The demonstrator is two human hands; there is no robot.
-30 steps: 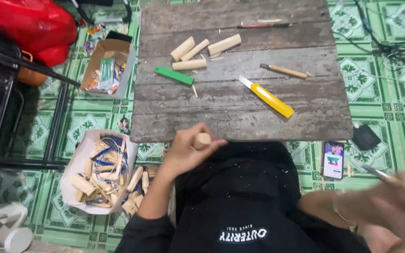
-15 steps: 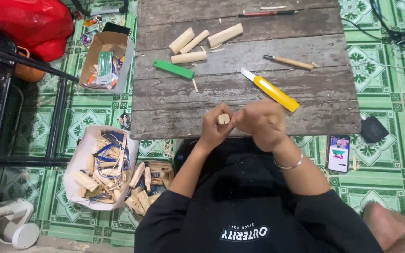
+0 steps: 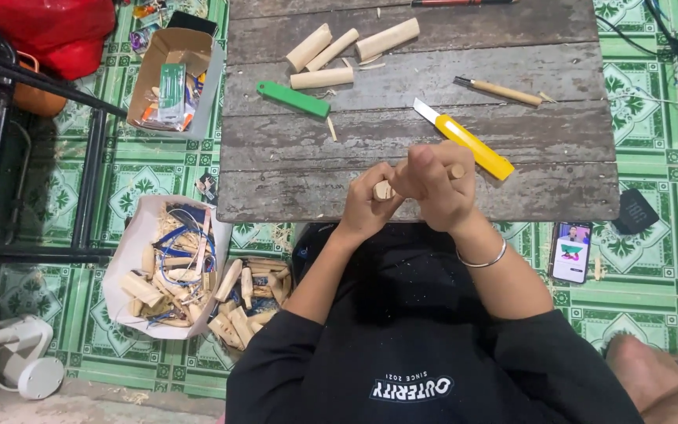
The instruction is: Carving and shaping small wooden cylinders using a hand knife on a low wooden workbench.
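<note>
Both your hands meet at the near edge of the table, clasped together around a short wooden peg. Your left hand grips the peg from below, its pale cut end poking out to the left; your right hand folds over the top, thumb raised, and a second pale tip shows past its knuckles. The peg lies crosswise to you, long axis running left to right with a slight upward tilt toward the right, held above the last plank, not resting on it. Whether the right hand also pinches a blade you cannot tell; the fingers hide it.

Just beyond your right knuckles sits the yellow cutter, angled away to the upper left, nearer your right hand than your left. A green knife lies farther off to the left, a brown-handled tool to the right, and four more pegs cluster at the far side. Down on the tiled floor by your left elbow, a paper bag spills cut pieces; a phone lies to your right.
</note>
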